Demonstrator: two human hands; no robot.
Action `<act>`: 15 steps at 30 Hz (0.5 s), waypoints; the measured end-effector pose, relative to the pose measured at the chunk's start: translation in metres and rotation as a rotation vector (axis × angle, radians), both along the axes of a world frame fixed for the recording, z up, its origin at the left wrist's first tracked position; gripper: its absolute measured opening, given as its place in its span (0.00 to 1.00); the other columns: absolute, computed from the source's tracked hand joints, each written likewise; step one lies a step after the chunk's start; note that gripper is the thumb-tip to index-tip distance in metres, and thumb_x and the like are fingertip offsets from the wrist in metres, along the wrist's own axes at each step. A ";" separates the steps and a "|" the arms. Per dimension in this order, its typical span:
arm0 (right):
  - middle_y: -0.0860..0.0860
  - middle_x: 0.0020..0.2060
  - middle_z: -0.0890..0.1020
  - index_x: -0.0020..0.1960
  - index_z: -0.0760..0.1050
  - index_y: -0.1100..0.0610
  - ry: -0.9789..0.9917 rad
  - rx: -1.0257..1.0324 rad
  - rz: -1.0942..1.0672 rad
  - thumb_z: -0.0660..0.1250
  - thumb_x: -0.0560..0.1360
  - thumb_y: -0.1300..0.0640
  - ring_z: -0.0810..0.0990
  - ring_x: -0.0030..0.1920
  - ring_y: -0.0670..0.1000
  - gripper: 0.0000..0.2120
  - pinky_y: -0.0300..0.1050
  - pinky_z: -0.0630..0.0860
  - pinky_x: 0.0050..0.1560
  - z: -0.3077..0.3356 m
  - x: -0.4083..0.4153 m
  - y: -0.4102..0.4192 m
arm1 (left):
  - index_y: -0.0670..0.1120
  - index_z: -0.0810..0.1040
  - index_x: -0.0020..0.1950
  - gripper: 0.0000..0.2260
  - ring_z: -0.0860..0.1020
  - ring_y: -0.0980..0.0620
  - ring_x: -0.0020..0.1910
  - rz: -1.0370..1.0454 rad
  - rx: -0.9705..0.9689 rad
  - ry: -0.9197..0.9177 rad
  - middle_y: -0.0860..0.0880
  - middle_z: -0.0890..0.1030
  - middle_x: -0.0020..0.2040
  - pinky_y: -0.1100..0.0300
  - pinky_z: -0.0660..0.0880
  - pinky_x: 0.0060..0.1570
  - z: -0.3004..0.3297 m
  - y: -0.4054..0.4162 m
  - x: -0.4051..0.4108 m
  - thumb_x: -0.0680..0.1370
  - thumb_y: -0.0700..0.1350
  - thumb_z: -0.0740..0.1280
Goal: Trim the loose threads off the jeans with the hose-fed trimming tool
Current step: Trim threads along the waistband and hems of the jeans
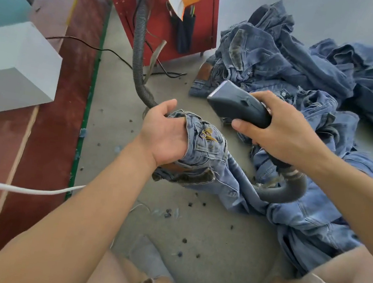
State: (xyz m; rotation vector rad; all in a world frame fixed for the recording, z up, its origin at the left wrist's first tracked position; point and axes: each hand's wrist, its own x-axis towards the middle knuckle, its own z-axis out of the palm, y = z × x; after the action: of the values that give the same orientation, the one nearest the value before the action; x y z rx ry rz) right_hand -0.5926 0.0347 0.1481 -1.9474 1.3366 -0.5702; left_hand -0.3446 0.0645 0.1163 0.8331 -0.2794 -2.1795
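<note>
Both hands grip: left (pixel 164 136) jeans (pixel 205 151), right (pixel 285 133) trimmer (pixel 238 105); fingertips hidden.

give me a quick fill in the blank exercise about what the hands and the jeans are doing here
1. The right hand grips the trimming tool by its ____.
2. The left hand holds a bunched pair of jeans with loose ____ threads showing.
3. The tool's blade end is ____ the bunched jeans, not touching them.
4. More jeans lie in a pile on the ____.

Missing words: handle; yellow; above; floor
</note>
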 end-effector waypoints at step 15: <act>0.44 0.30 0.76 0.47 0.64 0.42 0.495 -0.013 0.443 0.72 0.70 0.47 0.76 0.31 0.44 0.15 0.47 0.73 0.34 -0.024 -0.029 0.003 | 0.39 0.76 0.64 0.10 0.80 0.36 0.62 -0.347 -0.380 -1.370 0.36 0.81 0.62 0.43 0.77 0.63 -0.016 -0.019 0.033 0.86 0.40 0.60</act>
State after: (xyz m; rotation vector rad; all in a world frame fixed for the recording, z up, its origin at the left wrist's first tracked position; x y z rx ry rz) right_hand -0.6214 0.0376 0.1238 -2.3940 1.1103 0.1282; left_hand -0.3116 0.0454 0.1000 2.0067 -1.5117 -1.3710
